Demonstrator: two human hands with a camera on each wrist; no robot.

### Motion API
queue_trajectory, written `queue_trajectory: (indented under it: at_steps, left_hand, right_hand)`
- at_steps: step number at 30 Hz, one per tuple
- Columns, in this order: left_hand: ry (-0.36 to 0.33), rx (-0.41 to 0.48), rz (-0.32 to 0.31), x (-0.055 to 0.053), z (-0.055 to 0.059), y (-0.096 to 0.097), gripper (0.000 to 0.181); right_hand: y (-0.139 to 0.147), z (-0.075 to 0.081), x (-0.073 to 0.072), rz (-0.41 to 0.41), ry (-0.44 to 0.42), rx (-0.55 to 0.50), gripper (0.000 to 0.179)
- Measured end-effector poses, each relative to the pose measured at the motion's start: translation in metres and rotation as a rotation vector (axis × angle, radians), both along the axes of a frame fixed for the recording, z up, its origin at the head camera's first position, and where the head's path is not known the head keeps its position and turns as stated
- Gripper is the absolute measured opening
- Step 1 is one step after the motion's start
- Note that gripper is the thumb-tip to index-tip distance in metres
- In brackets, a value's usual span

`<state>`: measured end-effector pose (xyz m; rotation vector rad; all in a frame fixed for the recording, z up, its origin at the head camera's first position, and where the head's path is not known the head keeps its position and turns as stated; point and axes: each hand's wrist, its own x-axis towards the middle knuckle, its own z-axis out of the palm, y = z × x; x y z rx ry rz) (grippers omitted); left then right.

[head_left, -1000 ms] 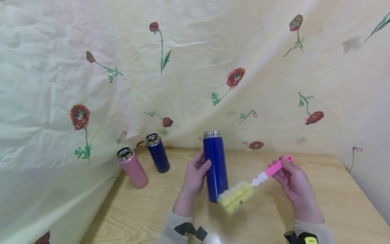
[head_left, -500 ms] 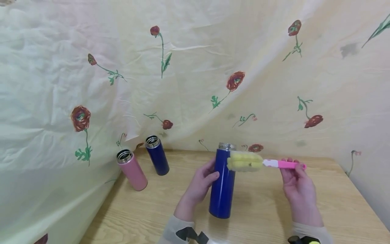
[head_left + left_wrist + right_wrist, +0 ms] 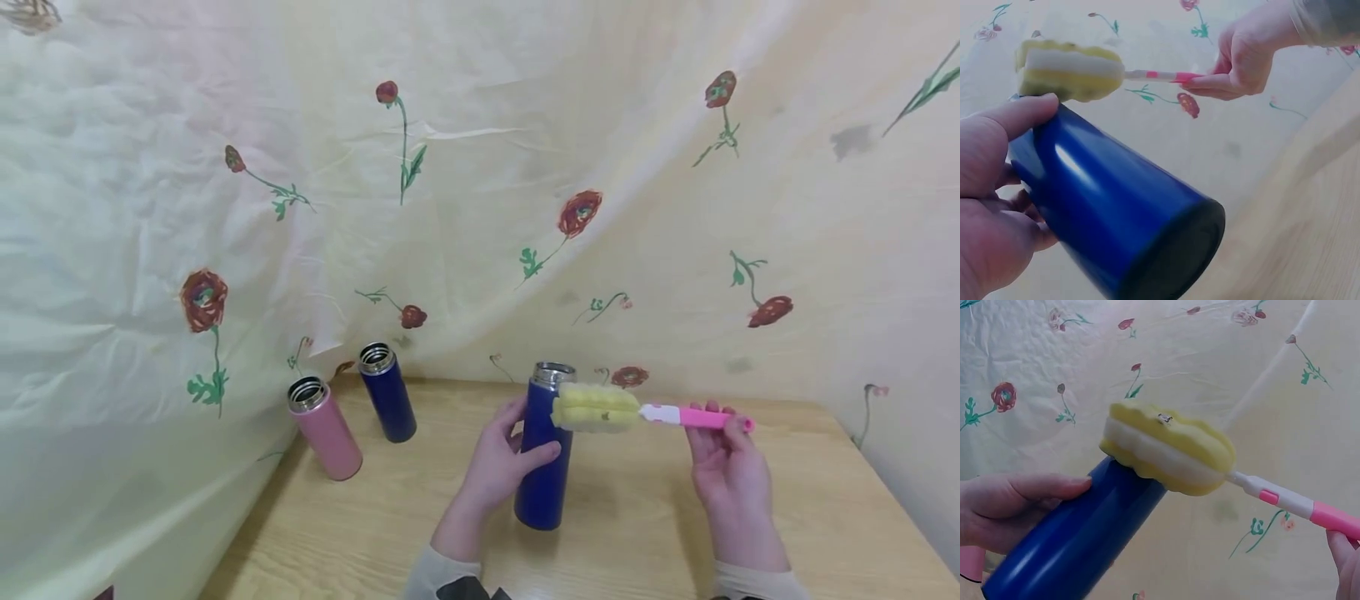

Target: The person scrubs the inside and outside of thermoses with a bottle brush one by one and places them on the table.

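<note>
My left hand (image 3: 498,467) grips a tall blue vacuum flask (image 3: 542,492) round its side, thumb across the front. The flask has a steel neck without a lid and is lifted, its dark base showing in the left wrist view. My right hand (image 3: 731,479) pinches the pink handle of a bottle brush (image 3: 716,418) between thumb and fingers. The brush's yellow and white sponge head (image 3: 1172,450) lies sideways across the flask's upper side, just below the neck, overlapping it in all views. In the right wrist view only a thumb edge (image 3: 1344,550) of that hand shows.
A pink flask (image 3: 330,437) and a smaller dark blue flask (image 3: 390,400) stand lidless at the left back of the wooden table (image 3: 315,550). A cream floral cloth (image 3: 465,167) hangs behind and along the left side.
The brush head has swung up from the flask's base to just under its neck, and the brush is now nearly level. The flask has shifted to the right with my left hand.
</note>
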<state>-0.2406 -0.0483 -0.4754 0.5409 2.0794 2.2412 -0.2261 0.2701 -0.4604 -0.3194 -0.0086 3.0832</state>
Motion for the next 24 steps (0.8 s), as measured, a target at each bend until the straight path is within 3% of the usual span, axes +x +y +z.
queue_trajectory:
  at_steps: [3, 6, 11, 17, 24]
  left_hand:
    - [0.036, -0.019, 0.051, 0.0008, -0.0002, -0.0006, 0.073]
    - [0.023, -0.006, 0.076, 0.0016, 0.0015, -0.0016, 0.074]
    - [-0.009, 0.033, 0.061, 0.0021, 0.0034, -0.0032, 0.075]
    - [0.013, 0.082, 0.044, -0.0005, 0.0052, -0.0025, 0.071]
    - [0.004, 0.197, 0.07, -0.0002, 0.0069, -0.0067, 0.072]
  right_hand:
    - [-0.0008, -0.001, 0.0008, -0.003, -0.006, 0.003, 0.013]
    - [-0.0013, -0.0009, 0.0009, -0.003, -0.004, -0.02, 0.011]
    - [-0.0039, 0.0003, 0.0021, -0.007, 0.005, -0.048, 0.013]
    - [-0.0062, 0.0024, 0.0024, 0.0, -0.01, -0.061, 0.01]
    - [-0.0063, 0.0029, 0.001, -0.009, -0.021, -0.001, 0.01]
